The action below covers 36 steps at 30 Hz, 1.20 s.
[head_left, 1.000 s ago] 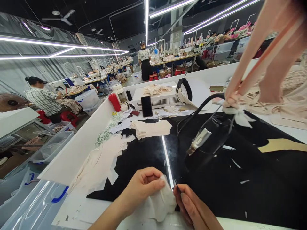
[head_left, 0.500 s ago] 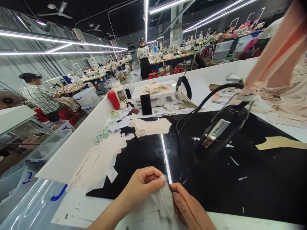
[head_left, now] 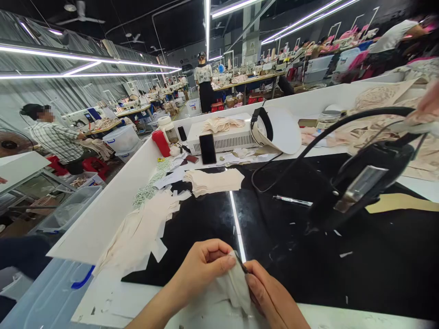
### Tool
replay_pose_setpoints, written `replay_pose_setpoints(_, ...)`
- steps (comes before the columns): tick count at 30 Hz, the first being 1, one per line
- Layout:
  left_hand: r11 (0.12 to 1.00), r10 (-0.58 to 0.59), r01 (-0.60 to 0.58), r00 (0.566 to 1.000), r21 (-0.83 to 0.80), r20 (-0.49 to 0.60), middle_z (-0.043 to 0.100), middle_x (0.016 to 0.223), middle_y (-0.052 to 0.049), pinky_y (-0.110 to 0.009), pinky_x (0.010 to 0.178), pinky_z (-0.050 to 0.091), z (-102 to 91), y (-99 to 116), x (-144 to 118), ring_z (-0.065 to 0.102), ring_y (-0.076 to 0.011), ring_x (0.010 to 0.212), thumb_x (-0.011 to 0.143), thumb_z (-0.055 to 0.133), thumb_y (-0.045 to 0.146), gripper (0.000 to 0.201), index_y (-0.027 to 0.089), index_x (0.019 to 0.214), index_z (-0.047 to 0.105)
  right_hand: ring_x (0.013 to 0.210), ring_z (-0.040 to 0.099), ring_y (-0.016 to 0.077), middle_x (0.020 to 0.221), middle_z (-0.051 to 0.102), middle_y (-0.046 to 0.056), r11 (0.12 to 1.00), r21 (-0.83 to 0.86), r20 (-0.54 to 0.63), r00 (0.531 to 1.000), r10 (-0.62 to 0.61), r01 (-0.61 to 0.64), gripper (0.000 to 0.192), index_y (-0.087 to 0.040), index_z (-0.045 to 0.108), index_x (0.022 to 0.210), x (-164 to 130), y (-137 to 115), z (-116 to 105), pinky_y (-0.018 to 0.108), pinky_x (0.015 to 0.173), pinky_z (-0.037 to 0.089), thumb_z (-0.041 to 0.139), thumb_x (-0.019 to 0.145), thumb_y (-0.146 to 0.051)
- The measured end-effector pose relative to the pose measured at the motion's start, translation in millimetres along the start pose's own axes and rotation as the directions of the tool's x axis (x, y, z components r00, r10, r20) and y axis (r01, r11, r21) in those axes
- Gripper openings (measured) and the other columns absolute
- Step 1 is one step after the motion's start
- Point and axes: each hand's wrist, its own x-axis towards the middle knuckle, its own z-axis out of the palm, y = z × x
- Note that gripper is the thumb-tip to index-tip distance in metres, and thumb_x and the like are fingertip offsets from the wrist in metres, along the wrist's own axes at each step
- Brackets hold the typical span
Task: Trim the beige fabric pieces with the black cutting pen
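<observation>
My left hand [head_left: 202, 267] pinches a small piece of pale cream fabric [head_left: 233, 285] at the near edge of the black glossy worktop [head_left: 281, 237]. My right hand [head_left: 269, 297] grips the same piece from the right, thumb against it, with a thin dark tool tip [head_left: 242, 267] showing between the fingers. To the right, another person's hand [head_left: 430, 103] lifts a black iron [head_left: 363, 185] by its cord above the worktop.
A stack of cream cut pieces [head_left: 214, 181] lies mid-table, with scraps [head_left: 144, 230] to the left. Behind stand a white machine [head_left: 224, 137], a phone [head_left: 207, 148], a red bottle [head_left: 163, 143] and a white cap [head_left: 279, 130]. Clear plastic bins [head_left: 51, 292] sit at left. Other workers stand beyond.
The black iron, held by another person, has swung up and to the right. My right hand closed in on the fabric piece, meeting my left hand.
</observation>
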Motion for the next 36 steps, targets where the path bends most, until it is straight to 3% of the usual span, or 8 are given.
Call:
replay_pose_setpoints(10, 1.0, 0.012, -0.012, 1.0, 0.007, 0.022, 0.063, 0.073, 0.0, -0.021, 0.067, 0.04, 1.1, -1, 0, 0.053, -0.0097, 0.067, 0.083, 0.082, 0.047, 0.036, 0.012, 0.089, 0.072, 0.063, 0.042, 0.0134, 0.084, 0.052, -0.001, 0.999, 0.036, -0.001, 1.0, -0.019, 0.019, 0.052, -0.025, 0.054, 0.095, 0, 1, 2, 0.027, 0.05, 0.026, 0.033, 0.099, -0.073)
replay_pose_setpoints(16, 1.0, 0.007, -0.007, 1.0, -0.008, 0.027, 0.064, 0.073, 0.0, -0.021, 0.067, 0.041, 2.6, 0, -1, 0.054, -0.0099, 0.068, 0.082, 0.083, 0.045, 0.034, 0.013, 0.086, 0.072, 0.065, 0.043, 0.0142, 0.078, 0.05, -0.001, 0.999, 0.025, -0.006, 1.0, -0.027, 0.027, 0.057, -0.025, 0.055, 0.091, 2, 2, 3, 0.028, 0.05, 0.026, 0.031, 0.097, -0.076)
replay_pose_setpoints(23, 0.999, -0.017, 0.02, 0.997, -0.043, 0.07, 0.071, 0.083, -0.006, -0.025, 0.073, 0.046, 4.2, 2, -6, 0.062, -0.0144, 0.074, 0.08, 0.084, 0.049, 0.04, 0.012, 0.087, 0.072, 0.066, 0.051, 0.015, 0.071, 0.053, -0.002, 0.998, 0.038, -0.089, 0.995, -0.041, 0.044, 0.052, -0.025, 0.057, 0.085, -3, -1, -1, 0.024, 0.058, 0.043, 0.035, 0.099, -0.07)
replay_pose_setpoints(27, 0.998, -0.055, 0.059, 0.995, -0.036, 0.085, 0.069, 0.077, -0.004, -0.022, 0.065, 0.042, 1.4, 1, -15, 0.057, -0.0118, 0.067, 0.079, 0.084, 0.05, 0.04, 0.012, 0.085, 0.071, 0.078, 0.067, 0.0193, 0.085, 0.071, 0.002, 0.984, -0.164, -0.273, 0.956, -0.109, 0.065, 0.04, -0.026, 0.064, 0.103, -3, 1, -14, 0.028, 0.076, 0.056, 0.044, 0.1, -0.061)
replay_pose_setpoints(29, 0.997, -0.079, 0.081, 0.993, -0.014, 0.091, 0.065, 0.072, -0.002, -0.021, 0.06, 0.038, -1.0, -1, -21, 0.052, -0.0097, 0.062, 0.08, 0.084, 0.049, 0.039, 0.012, 0.084, 0.07, 0.09, 0.073, 0.0228, 0.1, 0.076, 0.006, 0.946, -0.314, -0.315, 0.931, -0.185, 0.082, 0.035, -0.027, 0.064, 0.111, 3, 4, -21, 0.032, 0.083, 0.059, 0.049, 0.099, -0.055)
replay_pose_setpoints(32, 0.994, -0.106, 0.108, 0.988, -0.011, 0.11, 0.064, 0.07, -0.002, -0.021, 0.056, 0.034, -4.3, -5, -28, 0.049, -0.0091, 0.059, 0.08, 0.083, 0.048, 0.039, 0.013, 0.085, 0.068, 0.096, 0.077, 0.0243, 0.109, 0.079, 0.009, 0.834, -0.525, -0.249, 0.906, -0.343, 0.172, 0.033, -0.026, 0.065, 0.116, 22, 7, -26, 0.036, 0.084, 0.063, 0.039, 0.105, -0.043)
replay_pose_setpoints(36, 0.994, -0.105, 0.109, 0.988, -0.025, 0.113, 0.064, 0.07, -0.003, -0.021, 0.054, 0.032, -6.6, -7, -33, 0.048, -0.0089, 0.058, 0.076, 0.085, 0.05, 0.042, 0.013, 0.083, 0.065, 0.117, 0.074, 0.0277, 0.127, 0.076, 0.013, 0.553, -0.766, -0.068, 0.813, -0.578, 0.329, 0.038, -0.02, 0.064, 0.129, 56, 12, -28, 0.045, 0.094, 0.064, 0.035, 0.106, -0.026)
